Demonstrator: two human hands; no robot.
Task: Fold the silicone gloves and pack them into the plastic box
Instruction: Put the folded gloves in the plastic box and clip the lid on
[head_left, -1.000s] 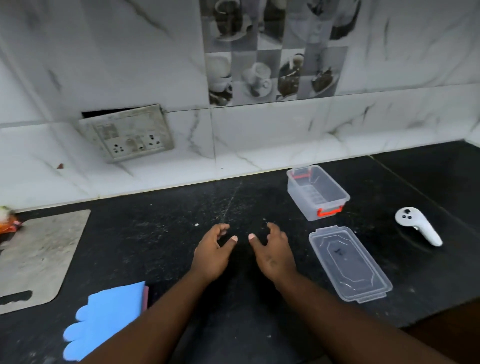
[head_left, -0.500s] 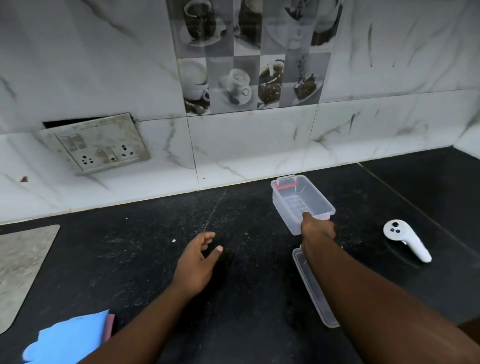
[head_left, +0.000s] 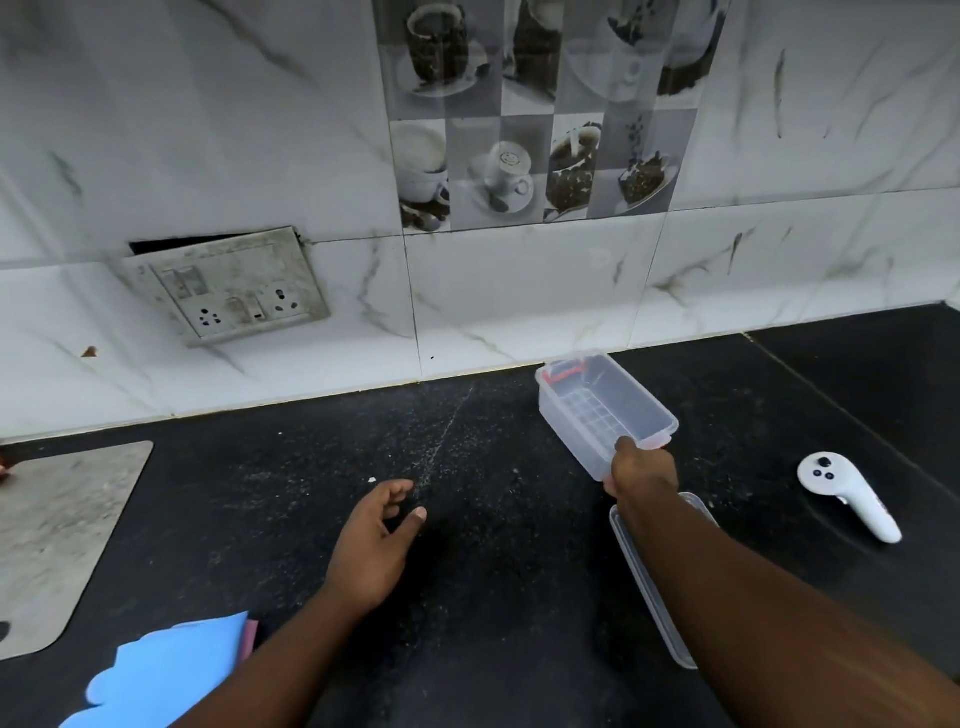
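Fingers of right hand (head_left: 641, 470) pinch one plastic box (head_left: 602, 410); left hand (head_left: 371, 545) fingers spread.

box (head_left: 602, 410) behind lid (head_left: 649, 597) | controller (head_left: 847, 499) right | gloves (head_left: 161, 675) front-left, on counter (head_left: 493, 571)

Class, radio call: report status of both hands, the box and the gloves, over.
Right hand gripping near end of plastic box. Left hand open, empty. Blue gloves unfolded, near left. Lid off, under right forearm.
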